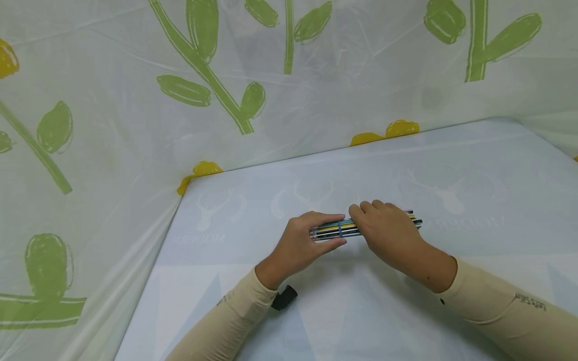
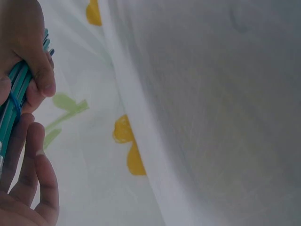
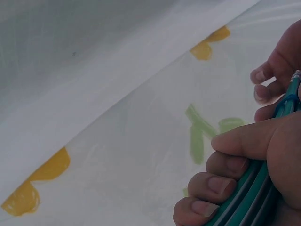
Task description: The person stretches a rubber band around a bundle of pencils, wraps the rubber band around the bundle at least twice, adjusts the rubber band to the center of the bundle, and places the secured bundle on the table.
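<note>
A bundle of slim pencils (image 1: 328,230), teal, yellow, white and dark, is bound by a blue rubber band (image 1: 340,229). My right hand (image 1: 392,235) grips it from above, fingers curled over its right part, with the far ends poking out beyond. The left hand (image 1: 300,238) is at the near end, thumb and forefinger on either side of the bundle beside the band. In the left wrist view, the other left fingers (image 2: 46,181) are bent loosely, away from the bundle. The right fingers (image 3: 218,184) wrap the teal and dark shafts in the right wrist view.
A pale table cover (image 1: 388,311) with printed deer heads lies under the hands. Behind hangs a whitish curtain (image 1: 113,125) with green leaves and yellow flowers, meeting the table's back edge. A small black object (image 1: 284,298) shows beside the left wrist.
</note>
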